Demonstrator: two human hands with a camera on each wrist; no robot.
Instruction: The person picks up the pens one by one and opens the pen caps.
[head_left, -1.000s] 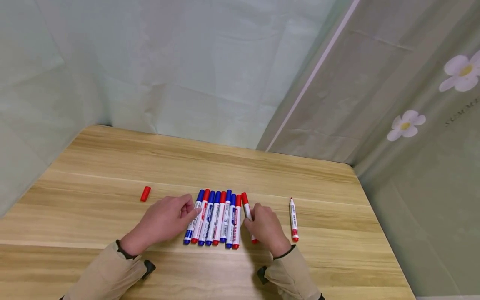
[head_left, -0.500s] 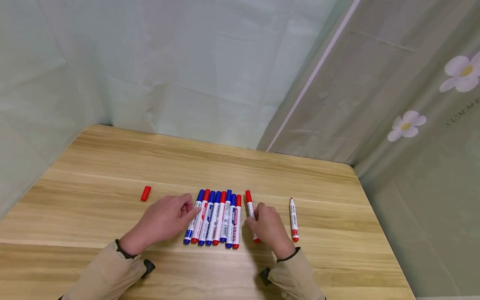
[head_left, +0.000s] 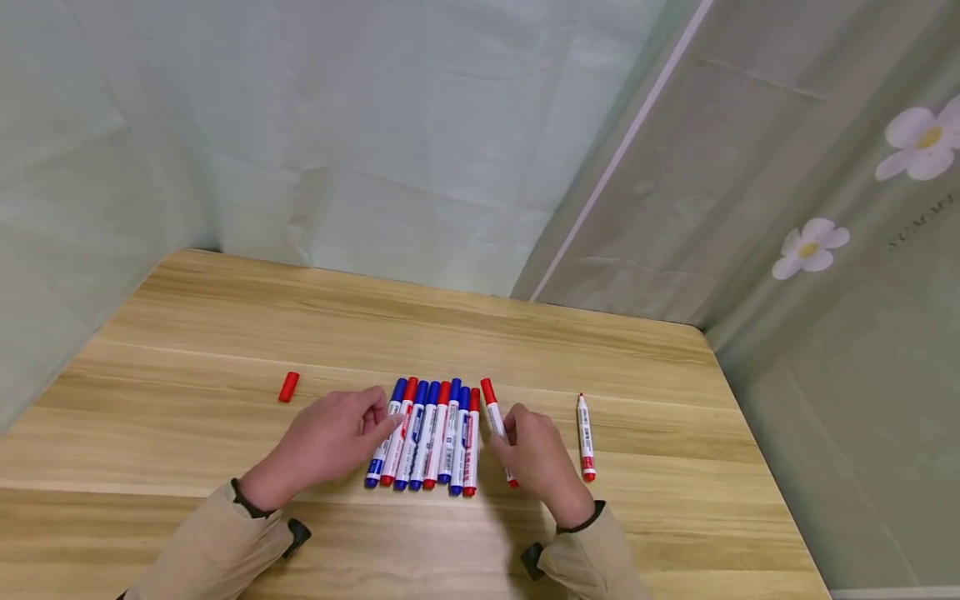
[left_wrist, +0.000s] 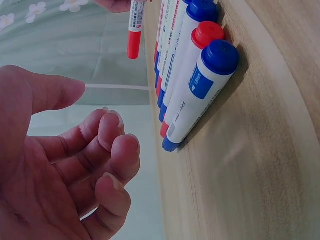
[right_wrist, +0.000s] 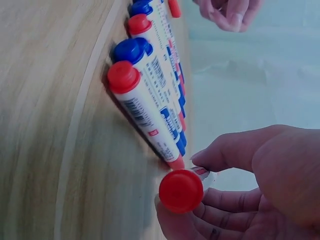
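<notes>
My right hand (head_left: 536, 454) pinches a red-capped whiteboard marker (head_left: 492, 408) between thumb and fingers, just right of a row of markers (head_left: 428, 442). The held marker's cap end leans left, and its round red end (right_wrist: 181, 191) faces the camera in the right wrist view. Several red and blue markers lie side by side in that row, caps pointing away. Beside the row's left end is my left hand (head_left: 333, 437), its fingers loosely bent. In the left wrist view its fingers (left_wrist: 125, 155) hold nothing and stay apart from the nearest blue marker (left_wrist: 202, 90).
An uncapped red marker (head_left: 586, 433) lies to the right of my right hand, tip pointing away. On the far left sits a loose red cap (head_left: 288, 387). The wooden table (head_left: 420, 325) ends at a pale curtain (head_left: 405, 167) behind.
The held marker has swung a little, first right and more upright, then back with its cap leaning left. My right hand shifted slightly with it. The left hand keeps its place.
</notes>
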